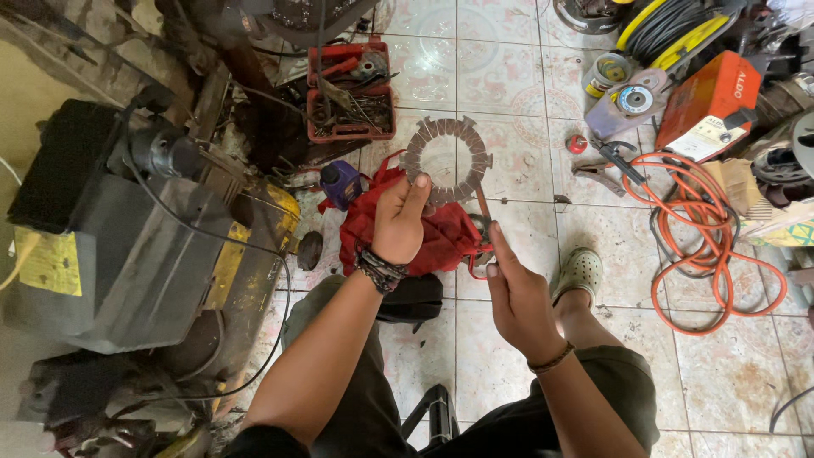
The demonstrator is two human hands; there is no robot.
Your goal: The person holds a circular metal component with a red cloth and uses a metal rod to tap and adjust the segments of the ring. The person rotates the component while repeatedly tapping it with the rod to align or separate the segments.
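Note:
My left hand [397, 222] holds up a flat ring-shaped disc [448, 159] with notched tabs around its edge, pinched at its lower rim between thumb and fingers. My right hand [515, 297] is lower and to the right, fingers closed around a thin rod-like tool [482, 208] whose tip reaches the disc's lower right edge. A red cloth bag [441, 237] lies on the tiled floor under both hands, with a blue-capped bottle [341, 182] at its left. My knees and a foot in a pale clog [579, 271] show below.
A grey and yellow machine [144, 246] fills the left side. A red tray of tools [349, 92] lies beyond the disc. An orange hose coil [708, 237], an orange box unit [708, 106], pliers [598, 170] and a yellow cable reel [670, 30] crowd the right.

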